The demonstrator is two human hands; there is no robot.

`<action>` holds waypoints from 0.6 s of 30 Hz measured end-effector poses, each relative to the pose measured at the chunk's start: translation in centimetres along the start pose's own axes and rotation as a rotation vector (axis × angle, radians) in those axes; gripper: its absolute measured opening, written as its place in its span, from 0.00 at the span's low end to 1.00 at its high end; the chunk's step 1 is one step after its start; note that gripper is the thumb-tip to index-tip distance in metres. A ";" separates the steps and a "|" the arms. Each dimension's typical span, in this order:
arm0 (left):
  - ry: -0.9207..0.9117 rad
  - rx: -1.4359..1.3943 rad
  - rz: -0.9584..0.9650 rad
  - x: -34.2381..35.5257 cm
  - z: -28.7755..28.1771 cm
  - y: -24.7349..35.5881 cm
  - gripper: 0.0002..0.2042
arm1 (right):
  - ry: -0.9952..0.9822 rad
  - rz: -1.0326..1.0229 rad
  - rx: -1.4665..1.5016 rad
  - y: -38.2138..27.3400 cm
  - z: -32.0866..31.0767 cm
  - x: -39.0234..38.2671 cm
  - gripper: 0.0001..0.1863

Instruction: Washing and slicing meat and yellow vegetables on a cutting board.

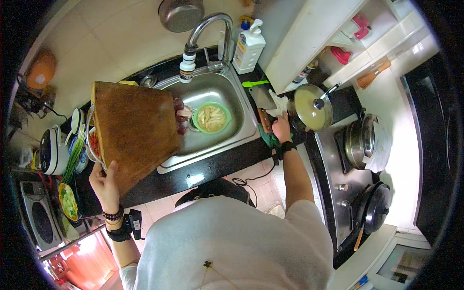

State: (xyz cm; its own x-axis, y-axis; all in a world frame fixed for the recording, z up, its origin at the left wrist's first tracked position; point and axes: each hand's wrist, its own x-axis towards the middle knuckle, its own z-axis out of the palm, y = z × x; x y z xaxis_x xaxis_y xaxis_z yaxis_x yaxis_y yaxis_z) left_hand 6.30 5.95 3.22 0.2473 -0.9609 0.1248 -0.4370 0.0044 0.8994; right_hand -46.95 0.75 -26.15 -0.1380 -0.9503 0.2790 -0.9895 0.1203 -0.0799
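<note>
W/ L hand (104, 183) at approx 8 o'clock, gripping wooden cutting board (137, 130) near its 7 o'clock corner, hiding 9 o'clock side of sink (229, 139). In sink, approx 11, can see green bowl (229, 117) w/ pale cut strips (210, 118). At brown-handled cleaver (263, 116), approx 2, holding out R hand (281, 128); can't tell if closed on it. Just beyond, can see glass-lidded pan (308, 112).

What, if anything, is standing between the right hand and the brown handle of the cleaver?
Nothing visible stands between them: the right hand is close beside the brown handle, perhaps touching it. A crumpled white cloth or paper lies just beyond the hand, farther from the person.
</note>
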 end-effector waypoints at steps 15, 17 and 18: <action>0.091 -0.023 0.092 0.5 1.1 -0.3 0.06 | -0.105 0.058 -0.335 -6.9 -13.6 5.3 0.10; 0.139 -0.026 0.134 1.0 0.9 -0.2 0.06 | -0.092 0.053 -0.170 -10.3 -18.8 6.1 0.13; 0.100 0.075 0.153 1.3 0.3 0.0 0.06 | -0.060 0.012 -0.058 -11.6 -19.6 6.0 0.14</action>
State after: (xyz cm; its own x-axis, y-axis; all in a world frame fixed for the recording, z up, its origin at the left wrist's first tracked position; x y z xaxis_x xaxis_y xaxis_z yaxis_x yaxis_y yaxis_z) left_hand 6.30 4.60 3.28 0.2561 -0.9182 0.3022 -0.5382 0.1242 0.8336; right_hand -37.08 -0.73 -4.82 -0.1486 -0.9640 0.2206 -0.9889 0.1464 -0.0265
